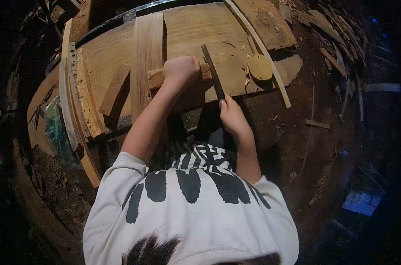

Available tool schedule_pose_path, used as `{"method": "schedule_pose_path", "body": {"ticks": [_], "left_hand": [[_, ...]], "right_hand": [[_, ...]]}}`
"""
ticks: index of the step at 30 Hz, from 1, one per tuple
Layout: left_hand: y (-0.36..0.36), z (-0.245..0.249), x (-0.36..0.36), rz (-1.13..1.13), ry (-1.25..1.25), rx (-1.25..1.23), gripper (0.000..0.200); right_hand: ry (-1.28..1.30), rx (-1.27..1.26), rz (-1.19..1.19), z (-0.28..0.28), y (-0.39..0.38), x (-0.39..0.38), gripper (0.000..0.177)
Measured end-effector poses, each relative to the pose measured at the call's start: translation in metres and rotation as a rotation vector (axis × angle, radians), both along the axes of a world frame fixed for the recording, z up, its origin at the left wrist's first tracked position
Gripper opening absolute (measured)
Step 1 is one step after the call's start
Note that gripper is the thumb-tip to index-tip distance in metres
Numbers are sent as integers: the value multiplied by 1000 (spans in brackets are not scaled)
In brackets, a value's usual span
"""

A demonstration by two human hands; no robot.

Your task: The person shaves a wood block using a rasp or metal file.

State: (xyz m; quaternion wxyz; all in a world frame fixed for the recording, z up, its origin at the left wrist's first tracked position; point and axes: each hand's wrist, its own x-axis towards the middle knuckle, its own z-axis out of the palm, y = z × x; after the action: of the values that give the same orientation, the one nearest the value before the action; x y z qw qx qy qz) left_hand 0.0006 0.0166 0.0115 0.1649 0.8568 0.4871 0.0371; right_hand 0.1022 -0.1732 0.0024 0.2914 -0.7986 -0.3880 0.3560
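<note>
My left hand [181, 70] is closed round a short wooden block [156, 78], pressing it down over the workbench near the front edge. The block's right end shows beyond my knuckles. In my right hand [234, 115] is a long, dark, narrow flat tool [213, 70], its tip pointing up and away from me. The tool crosses the block's right end in this view. My right fingers wrap its near end, which they hide. Left of the block, a wide pale board [146, 48] lies across the bench [191, 31].
A loose wood piece [115, 89] and long strips [89, 97] lie on the bench's left. To the right are a round-ended wooden paddle shape [259, 67], a curved strip [264, 51] and shavings. Scrap wood [333, 61] litters the dark ground; green plastic [55, 123] lies at left.
</note>
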Motion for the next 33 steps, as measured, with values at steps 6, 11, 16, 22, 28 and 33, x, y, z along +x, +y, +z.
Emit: {"method": "schedule_pose_path", "body": {"ticks": [6,11,16,22,28,33], "left_hand": [[-1,4,0,-37,0,10,50],[0,6,-1,-63,4,16,50],[-2,9,-1,-27,18,11,50],[-2,8,-1,-24,8,-5,50],[-1,2,0,-24,12,25,52],[0,4,-1,-29,10,23,51]], "right_hand": [[36,-87,-50,14,-43,-13,23],[23,51,1,4,19,3,24],[-13,71,78,-19,53,16,23],[43,-84,20,10,-23,-2,22],[70,-71,7,14,-28,-1,23],[18,65,81,-9,44,14,24]]}}
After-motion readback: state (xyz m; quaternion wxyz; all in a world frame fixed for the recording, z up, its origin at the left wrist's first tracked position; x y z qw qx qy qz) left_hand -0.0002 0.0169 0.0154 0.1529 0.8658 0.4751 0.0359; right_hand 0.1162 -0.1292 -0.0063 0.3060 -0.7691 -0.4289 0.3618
